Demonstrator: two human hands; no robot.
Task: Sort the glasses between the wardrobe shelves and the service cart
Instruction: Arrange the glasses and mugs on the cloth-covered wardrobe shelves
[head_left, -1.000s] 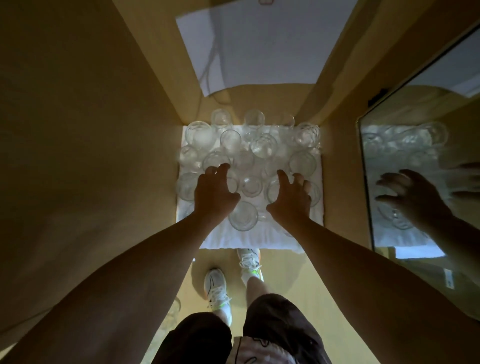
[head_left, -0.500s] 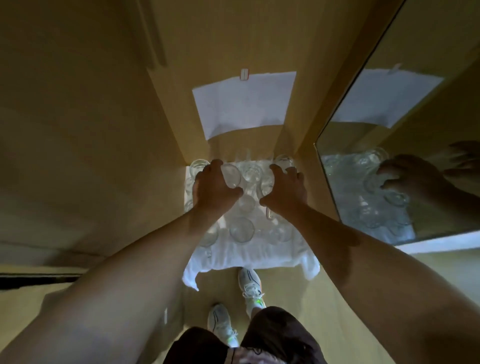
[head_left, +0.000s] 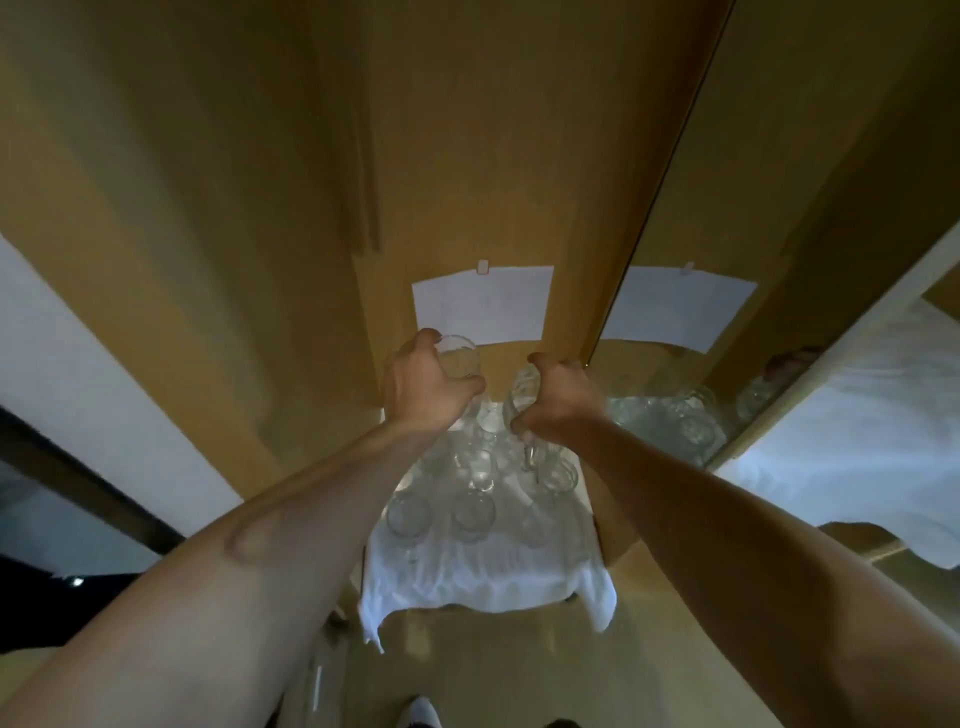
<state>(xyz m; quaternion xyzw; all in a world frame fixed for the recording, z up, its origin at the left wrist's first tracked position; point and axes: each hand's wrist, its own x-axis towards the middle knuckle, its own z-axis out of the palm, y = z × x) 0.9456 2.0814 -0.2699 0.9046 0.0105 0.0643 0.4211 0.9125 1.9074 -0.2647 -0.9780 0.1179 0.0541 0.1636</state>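
Several clear glasses (head_left: 470, 512) stand on a white cloth (head_left: 483, 577) that covers a wardrobe shelf. My left hand (head_left: 421, 389) grips a clear glass (head_left: 457, 356) by its bowl, lifted above the back of the shelf. My right hand (head_left: 558, 397) grips another clear glass (head_left: 522, 397), tilted, its lower part hanging below my fingers. Both arms reach forward into the wardrobe.
Wooden wardrobe walls close in on both sides. A white paper sheet (head_left: 483, 301) is taped on the back panel. A mirror panel (head_left: 727, 338) on the right reflects the glasses and the paper. A white cloth (head_left: 857, 415) shows at far right.
Both hands closed round a glass each and lifted them up off the cloth toward the back panel. The view tipped upward.
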